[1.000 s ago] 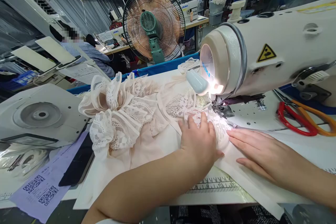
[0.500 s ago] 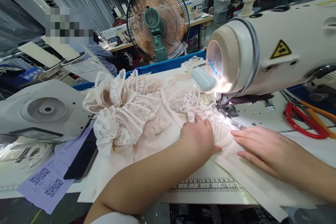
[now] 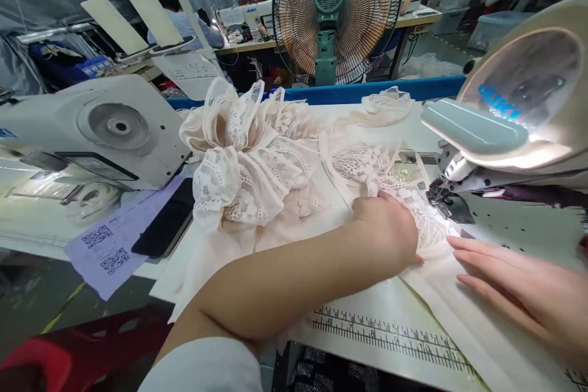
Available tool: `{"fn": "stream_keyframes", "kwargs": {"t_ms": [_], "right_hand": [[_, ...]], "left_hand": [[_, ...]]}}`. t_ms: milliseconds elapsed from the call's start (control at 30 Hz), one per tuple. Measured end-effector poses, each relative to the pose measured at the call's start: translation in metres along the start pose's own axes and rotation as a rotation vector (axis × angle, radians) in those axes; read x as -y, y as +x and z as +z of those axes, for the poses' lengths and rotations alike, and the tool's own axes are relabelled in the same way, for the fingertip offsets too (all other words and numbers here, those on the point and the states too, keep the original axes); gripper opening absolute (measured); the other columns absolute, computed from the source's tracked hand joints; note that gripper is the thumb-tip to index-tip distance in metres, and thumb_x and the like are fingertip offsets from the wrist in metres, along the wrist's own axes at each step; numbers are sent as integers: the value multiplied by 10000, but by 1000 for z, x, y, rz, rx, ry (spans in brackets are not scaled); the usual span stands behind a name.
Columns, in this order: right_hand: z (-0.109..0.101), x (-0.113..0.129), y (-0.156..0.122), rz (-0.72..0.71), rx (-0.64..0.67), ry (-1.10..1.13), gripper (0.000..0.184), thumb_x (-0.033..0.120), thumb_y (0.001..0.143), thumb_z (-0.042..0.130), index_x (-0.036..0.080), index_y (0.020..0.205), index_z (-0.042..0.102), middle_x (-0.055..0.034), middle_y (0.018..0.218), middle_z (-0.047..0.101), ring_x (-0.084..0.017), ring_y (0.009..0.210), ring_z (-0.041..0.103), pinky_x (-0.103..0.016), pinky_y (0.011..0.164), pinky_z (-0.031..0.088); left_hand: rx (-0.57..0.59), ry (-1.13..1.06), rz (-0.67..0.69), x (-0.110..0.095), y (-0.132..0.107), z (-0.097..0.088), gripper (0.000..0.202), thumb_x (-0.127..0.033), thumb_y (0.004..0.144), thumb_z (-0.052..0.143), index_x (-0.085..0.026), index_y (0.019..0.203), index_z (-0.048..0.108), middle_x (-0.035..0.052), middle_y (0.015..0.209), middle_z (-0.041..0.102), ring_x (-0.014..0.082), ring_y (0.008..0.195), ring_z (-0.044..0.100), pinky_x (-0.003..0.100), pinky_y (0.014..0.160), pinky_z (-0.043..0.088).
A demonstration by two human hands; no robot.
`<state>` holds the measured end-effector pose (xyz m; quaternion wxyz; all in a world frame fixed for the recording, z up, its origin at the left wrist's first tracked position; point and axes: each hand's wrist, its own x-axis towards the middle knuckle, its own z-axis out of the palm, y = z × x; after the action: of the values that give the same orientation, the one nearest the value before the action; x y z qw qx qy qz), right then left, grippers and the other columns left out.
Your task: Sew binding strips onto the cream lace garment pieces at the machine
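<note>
My left hand (image 3: 388, 226) reaches across, its fingers curled on the cream lace fabric (image 3: 356, 162) just left of the sewing machine's presser foot (image 3: 443, 196). A small fold of lace shows at its fingertips; the palm side is hidden. Flat on the pale cloth (image 3: 441, 266) lies my right hand (image 3: 509, 285), fingers stretched out toward the foot. Part of the lace runs between my hands to the foot. The sewing machine head (image 3: 533, 86), its lamp lit, stands over the work at the right.
Gathered lace pieces (image 3: 248, 159) are heaped left of my forearm. Beyond them are a phone (image 3: 165, 220), a printed sheet (image 3: 108, 257) and another sewing machine (image 3: 105, 128). A ruler scale (image 3: 386, 337) runs along the front edge. A large fan (image 3: 337, 12) stands behind the table.
The view has swung, so the machine head and both hands appear farther right. My left fingers are more curled at the lace. My right hand stays flat on the cloth.
</note>
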<state>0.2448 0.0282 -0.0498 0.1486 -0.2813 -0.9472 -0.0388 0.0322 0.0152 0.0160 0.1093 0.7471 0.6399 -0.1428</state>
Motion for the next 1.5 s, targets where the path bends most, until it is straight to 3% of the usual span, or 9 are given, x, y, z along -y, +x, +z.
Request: {"fn": "stream_keyframes", "kwargs": {"t_ms": [133,333,567,800,1033,1133,1267,1500], "right_hand": [[-3,1,4,-58,10,-38,271,353,877,415,249,1026,616,-12,1125,667,-248,890,678,-363,608,620],[-6,2,9,-53,23,-64,270,365,874,420,248,1022,613,-2,1140,658,-231,896,678,-358,620,620],[-11,9,22,-17,-13,-45,272,383,873,418,254,971,637,8,1114,670,-228,801,696,-334,497,592],[-12,15,31,-19,-30,-102,334,352,903,340,207,966,634,-30,1099,674,-212,724,703,-294,407,560],[-10,22,35,46,3,-159,411,339,912,303,128,1035,633,-66,1192,613,-246,787,697,-316,419,573],[-9,23,37,70,9,-158,429,324,915,289,105,1084,618,-82,1226,582,-236,723,702,-318,409,569],[-7,23,35,72,14,-137,435,315,918,285,86,1106,604,-95,1230,578,-226,694,703,-327,435,579],[-10,21,31,26,-42,-34,386,313,916,326,106,1058,619,-94,1145,648,-222,791,699,-339,567,606]], "left_hand": [[-39,-24,12,2,2,2,832,-603,665,658,-127,1319,464,249,1372,396,343,925,604,411,686,496],[-19,39,50,7,4,0,841,-607,691,629,-115,1343,430,260,1391,358,337,904,614,403,670,501],[-34,37,14,15,11,-3,819,-613,675,637,-155,1328,453,212,1399,377,339,947,599,387,698,491],[-24,81,44,27,18,-11,791,-636,688,608,-158,1301,463,157,1380,415,272,926,600,326,693,491],[-88,48,96,42,31,-9,697,-627,702,585,-196,1245,503,94,1411,389,299,989,575,366,760,496],[-117,33,92,47,36,-8,699,-611,698,596,-197,1252,490,82,1428,368,307,1058,542,373,816,479],[-140,9,104,50,37,-8,652,-586,712,588,-195,1227,504,80,1376,431,287,1054,539,361,824,470],[-89,-26,88,53,40,-12,668,-604,717,570,-192,1237,491,93,1358,442,308,1093,507,373,836,461]]}}
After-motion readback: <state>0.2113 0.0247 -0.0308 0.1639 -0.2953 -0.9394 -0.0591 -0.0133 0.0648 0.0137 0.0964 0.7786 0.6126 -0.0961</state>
